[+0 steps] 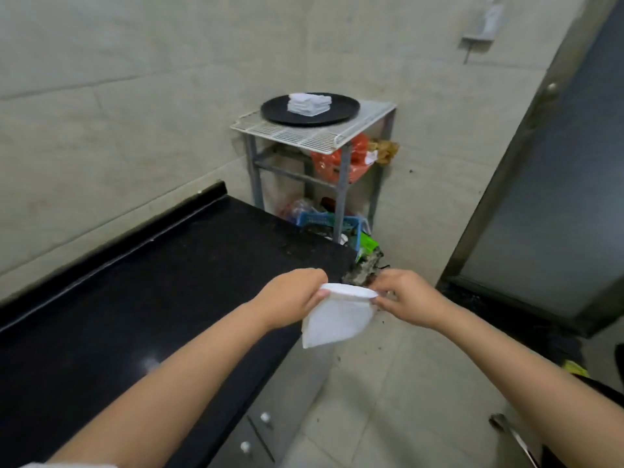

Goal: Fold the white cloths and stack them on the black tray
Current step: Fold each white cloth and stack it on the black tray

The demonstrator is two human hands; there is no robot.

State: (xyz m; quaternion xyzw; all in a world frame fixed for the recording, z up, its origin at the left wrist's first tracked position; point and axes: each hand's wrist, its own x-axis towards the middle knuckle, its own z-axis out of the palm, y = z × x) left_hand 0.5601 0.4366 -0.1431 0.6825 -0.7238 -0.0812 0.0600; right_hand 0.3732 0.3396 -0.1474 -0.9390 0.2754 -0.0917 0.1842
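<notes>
— What have your hands got?

— One white cloth (pixel 337 317), held up in the air between them. My left hand (pixel 293 297) pinches its top left corner, fingers curled closed over the edge. My right hand (pixel 407 298) pinches the top right corner the same way, thumb and fingers closed on the fabric.

— Is it flat?

— No. The top edge is doubled over and bows a little between my two grips, and the rest hangs down from it, tapering to a loose lower corner on the left side.

— Where are you holding it?

— Just past the end of the black counter (pixel 141 298), over the pale floor tiles (pixel 381 393). The cloth does not touch the counter.

— And the tray?

— The black tray (pixel 310 109) sits well apart from my hands, on a white wire shelf (pixel 304 133) that tops a grey metal rack (pixel 342 184) in the corner against the wall. It is round, and a stack (pixel 309 103) of folded white cloths rests on it, a bit behind its middle.

— Anything else about?

— Red-orange bags (pixel 332 163) on the rack's middle level, a blue basket (pixel 315 221) down at the bottom. To my right is a dark-framed door (pixel 540 211).

— How many cloths in the stack?

— Several layers; I cannot count them from here.
</notes>
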